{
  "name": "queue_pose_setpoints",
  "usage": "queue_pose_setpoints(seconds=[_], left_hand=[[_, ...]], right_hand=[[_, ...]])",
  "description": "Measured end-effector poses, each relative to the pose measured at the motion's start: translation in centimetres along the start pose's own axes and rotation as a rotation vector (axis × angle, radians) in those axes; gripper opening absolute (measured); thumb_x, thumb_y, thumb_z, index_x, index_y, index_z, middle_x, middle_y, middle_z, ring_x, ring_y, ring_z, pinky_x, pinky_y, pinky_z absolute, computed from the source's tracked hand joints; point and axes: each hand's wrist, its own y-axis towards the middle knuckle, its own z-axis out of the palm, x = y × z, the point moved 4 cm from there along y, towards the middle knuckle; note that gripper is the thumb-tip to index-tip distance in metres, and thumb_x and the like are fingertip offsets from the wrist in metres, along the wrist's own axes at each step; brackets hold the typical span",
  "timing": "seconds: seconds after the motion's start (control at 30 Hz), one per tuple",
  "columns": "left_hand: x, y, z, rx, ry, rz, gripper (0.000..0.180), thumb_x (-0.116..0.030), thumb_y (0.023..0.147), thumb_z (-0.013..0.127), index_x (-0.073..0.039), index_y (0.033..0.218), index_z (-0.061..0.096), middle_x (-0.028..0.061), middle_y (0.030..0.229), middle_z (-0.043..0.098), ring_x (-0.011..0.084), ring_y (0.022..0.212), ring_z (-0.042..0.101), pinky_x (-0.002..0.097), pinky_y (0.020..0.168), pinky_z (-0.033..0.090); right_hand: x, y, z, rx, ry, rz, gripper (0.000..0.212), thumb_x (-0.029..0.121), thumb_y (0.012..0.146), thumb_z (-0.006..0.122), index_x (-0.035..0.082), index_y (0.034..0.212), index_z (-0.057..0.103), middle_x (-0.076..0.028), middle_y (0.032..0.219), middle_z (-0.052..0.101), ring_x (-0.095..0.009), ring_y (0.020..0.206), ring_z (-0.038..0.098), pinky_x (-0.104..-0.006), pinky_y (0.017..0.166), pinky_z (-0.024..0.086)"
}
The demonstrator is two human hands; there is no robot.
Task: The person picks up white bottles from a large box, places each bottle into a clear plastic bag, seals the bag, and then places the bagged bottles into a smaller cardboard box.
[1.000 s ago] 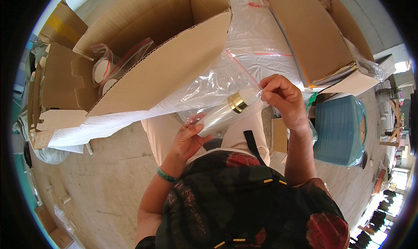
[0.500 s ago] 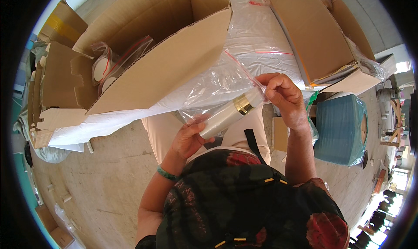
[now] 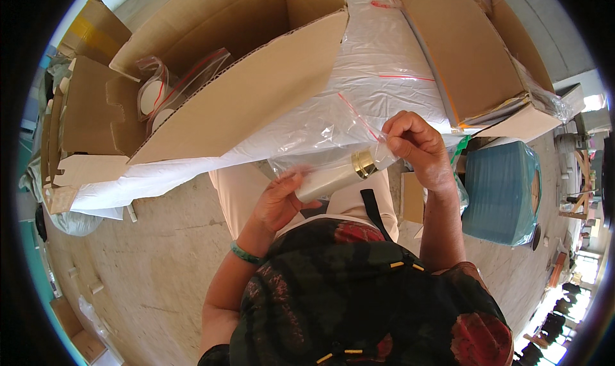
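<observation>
Between my hands, above my lap, a whitish cylindrical bottle (image 3: 330, 179) with a shiny gold band (image 3: 364, 164) lies tilted inside a clear zip bag (image 3: 314, 138) with a red seal line. My left hand (image 3: 282, 199) is closed round the bottle's lower end, its fingers partly behind it. With thumb and fingers pinched, my right hand (image 3: 415, 145) grips the bag's corner at the end of the red seal, close to the bottle's gold-banded end.
An open cardboard box (image 3: 256, 97) at the left holds bagged white-ended pieces (image 3: 152, 97). Another cardboard box (image 3: 461, 58) stands at the right on the white-covered table (image 3: 378, 65). A blue plastic-wrapped bundle (image 3: 500, 193) stands on the floor at the right.
The bottle has shifted slightly right and turned a little flatter in the bag. The bag's top edge has dropped a little. Both hands keep their hold.
</observation>
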Motion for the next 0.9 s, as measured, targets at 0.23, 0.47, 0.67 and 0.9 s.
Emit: queue_pose_setpoints(seconds=[0.23,0.47,0.67,0.9], left_hand=[[-0.1,0.2,-0.1,-0.030,0.140,0.072,0.034,-0.008,0.087,0.061,-0.005,0.120,0.054,0.0116,0.120,0.058,0.0255,0.108,0.057,0.0422,0.082,0.055],[-0.4,0.3,0.6,-0.063,0.153,0.123,0.034,-0.002,0.083,0.063,-0.003,0.116,0.055,0.0128,0.120,0.058,0.0263,0.112,0.054,0.0428,0.090,0.049],[-1.0,0.7,-0.4,-0.090,0.305,0.163,0.033,0.000,0.084,0.060,-0.001,0.116,0.055,0.0098,0.119,0.058,0.0213,0.112,0.053,0.0345,0.094,0.043],[-1.9,0.7,0.5,-0.214,0.293,0.181,0.023,-0.012,0.090,0.058,-0.001,0.110,0.061,0.0086,0.109,0.063,0.0191,0.099,0.060,0.0354,0.086,0.051]], right_hand=[[-0.7,0.5,0.2,-0.085,0.020,0.039,0.023,0.012,0.088,0.062,0.004,0.110,0.056,-0.004,0.100,0.056,-0.010,0.087,0.051,-0.0238,0.079,0.042],[-0.8,0.2,0.4,0.010,-0.139,0.143,0.047,0.027,0.084,0.068,0.000,0.120,0.054,-0.008,0.102,0.058,-0.011,0.089,0.052,-0.0248,0.081,0.043],[-1.8,0.1,-0.7,-0.054,-0.372,0.233,0.017,0.018,0.085,0.067,0.002,0.087,0.063,0.003,0.076,0.055,-0.005,0.071,0.046,-0.0214,0.064,0.039],[-2.0,0.2,-0.4,-0.153,-0.105,0.242,0.012,0.014,0.087,0.064,0.003,0.085,0.060,0.004,0.078,0.055,-0.005,0.074,0.046,-0.0212,0.069,0.038]])
